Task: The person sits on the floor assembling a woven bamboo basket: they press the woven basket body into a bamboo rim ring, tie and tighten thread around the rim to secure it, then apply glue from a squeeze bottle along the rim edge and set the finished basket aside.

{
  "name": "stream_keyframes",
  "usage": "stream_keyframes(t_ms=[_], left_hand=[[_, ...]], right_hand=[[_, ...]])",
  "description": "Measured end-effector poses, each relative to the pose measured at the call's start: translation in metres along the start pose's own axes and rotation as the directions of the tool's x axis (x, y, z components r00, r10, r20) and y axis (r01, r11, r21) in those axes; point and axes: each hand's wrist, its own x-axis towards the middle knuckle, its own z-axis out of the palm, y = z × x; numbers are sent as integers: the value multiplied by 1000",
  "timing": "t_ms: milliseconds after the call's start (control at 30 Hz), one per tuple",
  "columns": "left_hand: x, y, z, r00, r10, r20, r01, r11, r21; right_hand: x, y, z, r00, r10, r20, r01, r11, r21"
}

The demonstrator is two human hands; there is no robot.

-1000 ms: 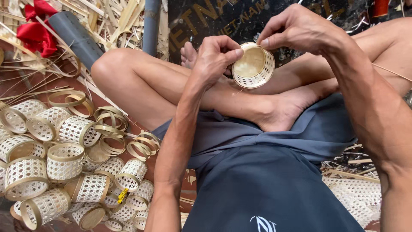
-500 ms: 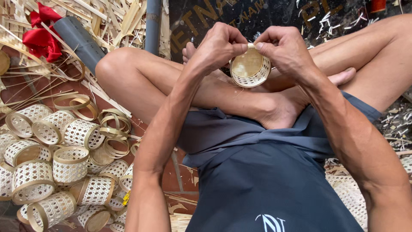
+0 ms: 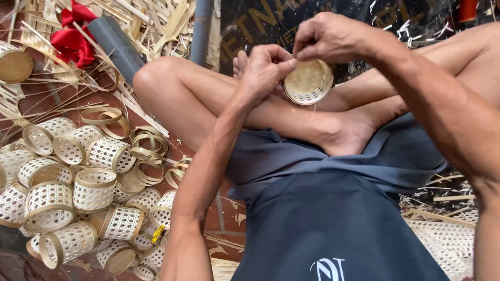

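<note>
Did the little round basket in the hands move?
Cannot tell. The little round basket sits lower against the crossed legs than before, but the head camera shifted too.

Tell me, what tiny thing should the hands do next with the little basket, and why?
Probably turn the small woven basket a little. Both the left hand and the right hand pinch its top rim at one spot, so a turn likely brings the next bit of rim under the fingers.

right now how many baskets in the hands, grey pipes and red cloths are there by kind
small woven basket held by the left hand and right hand: 1
grey pipes: 2
red cloth: 1
total: 4
</note>
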Motion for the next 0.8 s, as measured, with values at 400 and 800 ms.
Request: stream_keyframes(t_ms=[400,800], left_hand=[[17,-12,-6,974,-172,149,196,967,-161],[51,19,-9,944,-77,319,8,977,214]], right_hand=[[-44,21,47,815,505,-284,-255,752,607],[-38,37,53,858,466,-217,-188,678,711]])
